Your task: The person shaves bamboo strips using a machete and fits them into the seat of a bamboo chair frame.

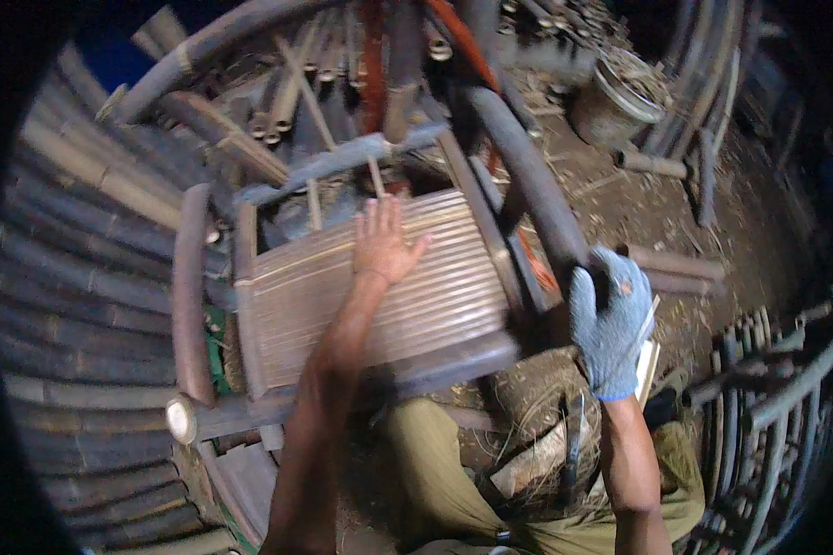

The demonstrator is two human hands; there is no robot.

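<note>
A bamboo chair or bench frame point(342, 159) stands before me, with a seat of thin parallel slats point(453, 268). My left hand point(386, 245), bare, lies flat on the slats towards their far edge, fingers stretched out. On the right, my right hand point(613, 319) wears a grey-blue knitted glove. Its thumb stands apart from the curved fingers, close to the near end of a thick bamboo armrest point(532, 176); whether it touches the armrest, I cannot tell. A pale strip point(649, 365) shows beside the glove, partly hidden by it.
Long bamboo poles point(93, 268) are stacked along the left. A bucket of shavings point(615, 106) stands at the far right. Short bamboo pieces point(676, 264) lie on the littered ground, and a slatted bamboo frame point(768, 379) is at the near right. A dark-handled tool point(574, 444) rests between my legs.
</note>
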